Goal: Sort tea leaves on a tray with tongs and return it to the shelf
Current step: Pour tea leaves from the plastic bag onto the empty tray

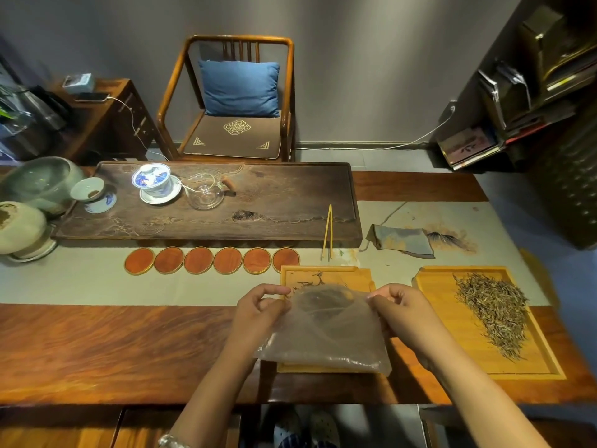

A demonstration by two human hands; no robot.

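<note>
The tea leaves (pixel 494 310) lie in a long loose heap on the right-hand bamboo tray (pixel 445 321), which sits flat on the desk (pixel 97 344) just to the right of a second bamboo tray (pixel 326 273). That second tray is the landmark here: above it both hands hold a clear plastic bag (pixel 326 331), which hides most of its surface. The left hand (pixel 258 313) pinches the bag's top left corner between thumb and curled fingers, and the right hand (pixel 399 307) pinches the top right corner the same way, probably to pull the mouth open or flatten the bag (which of the two I cannot tell). The tongs (pixel 327 232) rest untouched just beyond the second tray, their far end propped on the edge of the dark wooden tea board (pixel 290 195), within easy reach for the sorting, which seems not yet begun. Left of the tongs runs a row of round coasters (pixel 211 260); right of them lies a folded cloth (pixel 400 239). The shelf (pixel 517 101) stands well beyond the trays, at the far right.
</note>
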